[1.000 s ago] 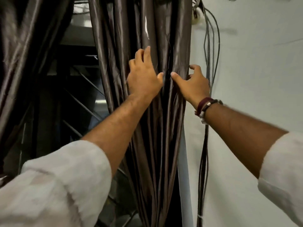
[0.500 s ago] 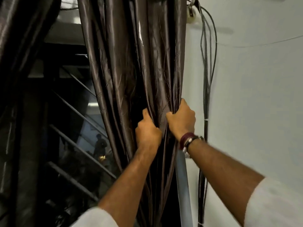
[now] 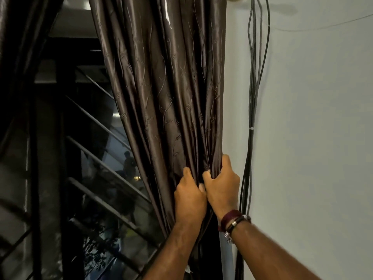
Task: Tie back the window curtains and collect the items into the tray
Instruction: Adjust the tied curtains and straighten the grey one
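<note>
Both hands have slid down the curtain (image 3: 169,102) over the last second, bunching it against the wall edge. Left hand (image 3: 189,196) and right hand (image 3: 222,186) both clutch the gathered folds now (no tie or tray visible), so tying looks next.

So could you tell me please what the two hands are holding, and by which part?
Both the left hand and right hand grip the shiny dark brown patterned curtain, bunched at its gathered lower section.
</note>
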